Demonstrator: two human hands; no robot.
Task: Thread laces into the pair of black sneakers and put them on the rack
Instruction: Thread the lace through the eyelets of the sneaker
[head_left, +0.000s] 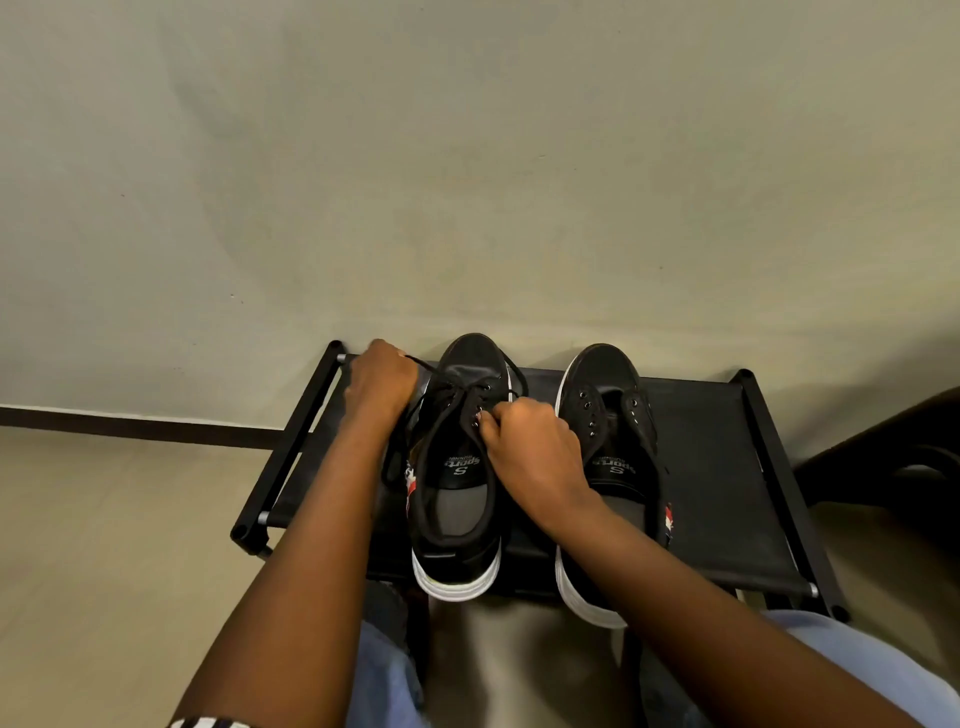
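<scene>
Two black sneakers with white soles stand side by side on the black rack (717, 467), toes toward the wall. The left sneaker (460, 499) has a black lace (441, 410) running through its front eyelets. My left hand (382, 379) grips one lace end, pulled out to the left of the toe. My right hand (530, 441) pinches the other part of the lace at the eyelets on the shoe's right side. The right sneaker (618, 395) has bare eyelets and no lace; my right wrist covers part of its opening.
The rack stands against a plain wall on a light floor, with a dark skirting strip (130, 421) to the left. A dark piece of furniture (893, 447) sits at the right edge. My knees in blue jeans (852, 660) are just in front of the rack.
</scene>
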